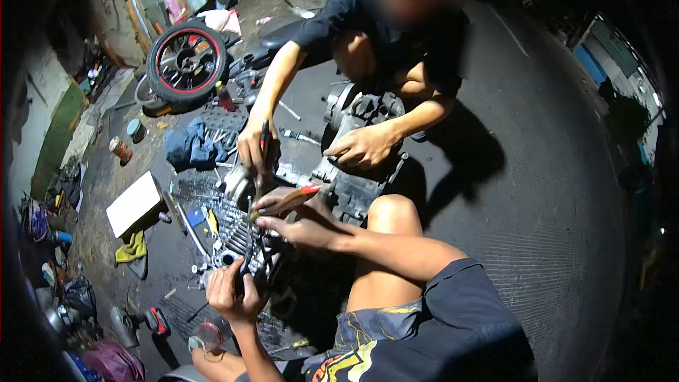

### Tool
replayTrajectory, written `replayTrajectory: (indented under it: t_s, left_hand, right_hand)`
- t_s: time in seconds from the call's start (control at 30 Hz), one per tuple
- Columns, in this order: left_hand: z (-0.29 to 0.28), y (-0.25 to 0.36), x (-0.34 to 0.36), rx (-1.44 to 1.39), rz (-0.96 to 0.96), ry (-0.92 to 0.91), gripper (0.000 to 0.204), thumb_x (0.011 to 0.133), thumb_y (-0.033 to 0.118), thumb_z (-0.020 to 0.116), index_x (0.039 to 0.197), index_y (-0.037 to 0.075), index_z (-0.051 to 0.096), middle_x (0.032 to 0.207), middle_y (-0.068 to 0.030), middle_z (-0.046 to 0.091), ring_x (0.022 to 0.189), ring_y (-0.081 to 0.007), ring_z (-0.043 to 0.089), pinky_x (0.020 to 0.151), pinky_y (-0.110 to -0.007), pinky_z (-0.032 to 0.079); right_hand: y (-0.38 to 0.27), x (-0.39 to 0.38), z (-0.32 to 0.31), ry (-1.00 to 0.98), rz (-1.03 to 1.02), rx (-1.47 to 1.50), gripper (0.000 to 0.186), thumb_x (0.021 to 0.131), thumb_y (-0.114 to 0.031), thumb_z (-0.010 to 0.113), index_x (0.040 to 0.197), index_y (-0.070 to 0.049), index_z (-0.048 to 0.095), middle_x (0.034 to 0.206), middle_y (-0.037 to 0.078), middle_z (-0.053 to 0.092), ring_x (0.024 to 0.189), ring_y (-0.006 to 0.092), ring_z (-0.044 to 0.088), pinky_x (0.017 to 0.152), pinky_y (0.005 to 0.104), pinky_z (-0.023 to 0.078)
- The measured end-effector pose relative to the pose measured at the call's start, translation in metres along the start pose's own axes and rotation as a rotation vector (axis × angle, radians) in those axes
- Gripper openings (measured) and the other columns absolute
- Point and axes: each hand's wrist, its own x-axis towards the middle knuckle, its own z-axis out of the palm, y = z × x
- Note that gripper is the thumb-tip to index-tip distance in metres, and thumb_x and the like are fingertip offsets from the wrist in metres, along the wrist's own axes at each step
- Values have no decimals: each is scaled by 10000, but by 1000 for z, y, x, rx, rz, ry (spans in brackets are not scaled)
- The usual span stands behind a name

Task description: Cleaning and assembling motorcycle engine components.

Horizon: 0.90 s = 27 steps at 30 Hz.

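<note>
My right hand (303, 230) is closed round a brush (293, 199) with a red-tipped handle, its head over a finned metal engine part (240, 230). My left hand (232, 291) is curled round the near end of that engine part, where a dark piece runs under the fingers. Across from me a crouching person's hand (256, 147) holds a dark-handled tool (264, 138) upright, pointing down beside the fins. That person's other hand (364, 145) rests on a larger engine casing (353, 187). The exact contact under my left fingers is hidden.
A black wheel with a red rim stripe (187, 62) lies at the far left. Nearer are a blue cloth (194, 143), a white flat box (134, 205), a yellow cloth (132, 247), a power drill (155, 321) and several loose tools. Dark pavement (537, 240) stretches to the right.
</note>
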Motion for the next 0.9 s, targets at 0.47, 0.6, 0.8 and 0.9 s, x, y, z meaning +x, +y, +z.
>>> replayTrajectory:
  t_s: [0.47,0.6,0.8,0.9]
  left_hand:
    - [4,5,8,-31,-20,0,314,684,-7,701,990,40,757,806,-148,666,771,-322,655,779,-396,527]
    - [4,4,7,-45,-18,-2,326,675,-7,704,991,44,768,812,-140,676,776,-312,659,780,-392,531]
    - [6,2,10,-36,30,35,318,658,7,715,968,51,774,741,-121,648,687,-291,626,688,-373,510]
    - [7,3,11,-43,61,53,329,656,1,714,975,55,776,731,-114,638,674,-281,615,676,-363,506]
  right_hand:
    - [-6,27,-64,487,13,147,229,938,-66,738,1158,-22,695,1003,38,718,896,88,650,814,243,525]
    - [-4,24,-62,451,6,168,237,938,-75,741,1163,-19,693,1010,39,712,905,88,643,810,241,521]
    - [-13,25,-63,433,45,110,237,950,-49,718,1175,-4,663,1028,62,733,938,95,669,863,247,530]
    - [-12,25,-63,452,18,160,242,936,-88,747,1162,-21,698,979,28,713,891,86,641,804,233,516]
